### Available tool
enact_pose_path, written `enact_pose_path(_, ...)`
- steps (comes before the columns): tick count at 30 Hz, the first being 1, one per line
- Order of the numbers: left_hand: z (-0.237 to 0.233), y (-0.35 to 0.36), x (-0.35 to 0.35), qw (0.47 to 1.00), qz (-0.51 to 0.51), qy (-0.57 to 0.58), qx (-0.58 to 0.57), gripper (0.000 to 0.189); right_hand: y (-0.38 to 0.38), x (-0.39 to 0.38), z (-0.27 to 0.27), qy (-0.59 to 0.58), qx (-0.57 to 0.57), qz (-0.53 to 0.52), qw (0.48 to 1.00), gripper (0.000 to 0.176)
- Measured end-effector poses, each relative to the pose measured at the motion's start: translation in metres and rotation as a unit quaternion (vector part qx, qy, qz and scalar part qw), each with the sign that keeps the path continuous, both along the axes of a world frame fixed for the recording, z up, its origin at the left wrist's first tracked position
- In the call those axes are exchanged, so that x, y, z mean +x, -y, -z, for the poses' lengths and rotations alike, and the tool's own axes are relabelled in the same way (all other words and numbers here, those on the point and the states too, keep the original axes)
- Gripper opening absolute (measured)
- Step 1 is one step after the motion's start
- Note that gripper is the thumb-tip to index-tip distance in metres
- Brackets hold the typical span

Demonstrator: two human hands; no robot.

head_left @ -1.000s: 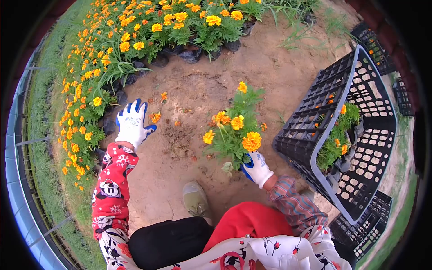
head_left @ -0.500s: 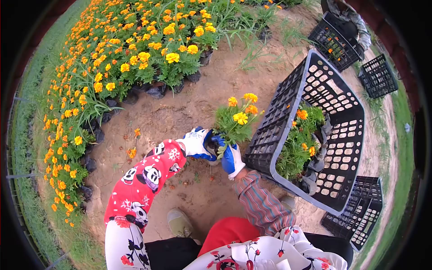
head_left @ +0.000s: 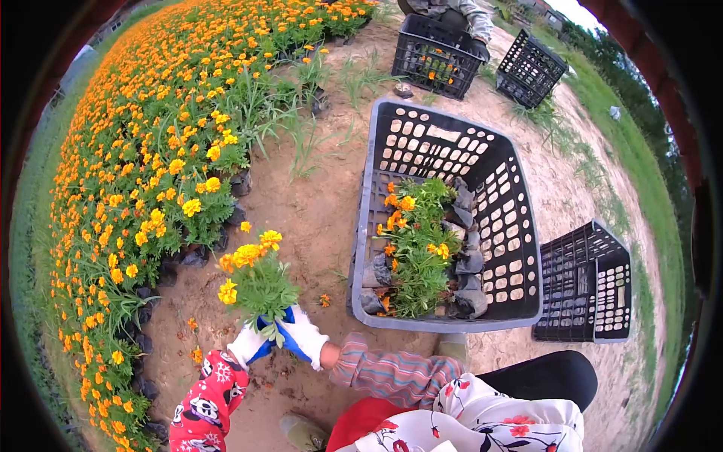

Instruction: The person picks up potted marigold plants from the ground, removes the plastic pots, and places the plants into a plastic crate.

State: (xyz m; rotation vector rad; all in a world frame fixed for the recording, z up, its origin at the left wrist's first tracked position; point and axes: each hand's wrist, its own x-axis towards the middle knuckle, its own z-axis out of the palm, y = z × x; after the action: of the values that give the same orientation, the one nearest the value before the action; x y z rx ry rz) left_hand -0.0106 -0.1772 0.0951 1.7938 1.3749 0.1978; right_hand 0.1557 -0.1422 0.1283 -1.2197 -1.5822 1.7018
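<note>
A marigold plant with orange-yellow blooms stands upright between my hands, above the bare soil. My left hand, in a white and blue glove, is closed round its base from the left. From the right, my right hand, gloved the same way, is closed on the base too. The roots or bag at the bottom are hidden behind the gloves. To the right, a black plastic crate contains several marigold plants lying on their sides, their dark bags showing.
A dense bed of marigolds fills the left side. Another person's gloved hand touches a crate at the back. More black crates stand behind and at the right. Fallen blooms lie on the soil.
My view has swung to the right, showing more of the crate's inside. Both hands still hold the marigold plant, which now sits further left of the crate.
</note>
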Motion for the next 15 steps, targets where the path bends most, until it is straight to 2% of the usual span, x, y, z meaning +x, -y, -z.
enact_pose_path(1, 0.05, 0.013, -0.025, 0.998, -0.034, 0.042, 0.017, 0.045, -0.002, -0.005, 0.005, -0.041, 0.039, -0.006, 0.998, 0.047)
enact_pose_path(2, 0.039, 0.012, -0.024, 0.983, -0.108, 0.147, -0.015, 0.045, -0.006, -0.011, 0.008, -0.082, 0.076, -0.013, 0.994, 0.048)
enact_pose_path(3, 0.03, 0.012, -0.018, 0.896, -0.231, 0.368, -0.096, 0.044, -0.009, -0.014, -0.005, -0.087, 0.105, -0.002, 0.991, 0.048)
enact_pose_path(4, 0.025, 0.011, -0.013, 0.79, -0.301, 0.519, -0.125, 0.043, -0.012, -0.013, -0.022, -0.091, 0.108, 0.006, 0.99, 0.048)
enact_pose_path(5, 0.01, 0.008, -0.006, 0.748, -0.313, 0.573, -0.119, 0.043, -0.014, -0.01, -0.04, -0.064, 0.103, -0.002, 0.993, 0.047)
enact_pose_path(6, -0.009, 0.004, -0.009, 0.935, -0.173, 0.307, 0.034, 0.039, -0.016, -0.008, -0.057, -0.037, 0.093, -0.01, 0.995, 0.047)
enact_pose_path(7, -0.034, 0.0, -0.009, 0.971, -0.058, 0.004, 0.231, 0.035, -0.019, -0.007, -0.073, -0.024, 0.109, -0.008, 0.994, 0.046)
enact_pose_path(8, -0.04, -0.009, -0.006, 0.973, -0.099, 0.089, 0.189, 0.037, -0.026, 0.001, -0.104, -0.015, 0.129, -0.028, 0.991, 0.046)
enact_pose_path(10, -0.052, -0.026, -0.001, 0.939, -0.184, 0.267, 0.113, 0.04, -0.038, 0.013, -0.142, -0.05, 0.192, -0.057, 0.978, 0.048)
enact_pose_path(11, -0.083, -0.032, 0.011, 0.877, -0.224, 0.42, 0.067, 0.044, -0.046, 0.015, -0.151, -0.018, 0.227, -0.072, 0.971, 0.051)
enact_pose_path(12, -0.114, -0.038, 0.023, 0.786, -0.255, 0.562, 0.026, 0.048, -0.06, 0.025, -0.169, 0.011, 0.225, -0.127, 0.966, 0.053)
enact_pose_path(14, -0.122, -0.064, 0.027, 0.877, -0.248, 0.374, 0.171, 0.039, -0.086, 0.058, -0.213, 0.053, 0.265, -0.201, 0.942, 0.054)
enact_pose_path(15, -0.151, -0.08, 0.041, 0.922, -0.188, 0.27, 0.205, 0.036, -0.098, 0.074, -0.227, 0.067, 0.265, -0.208, 0.939, 0.054)
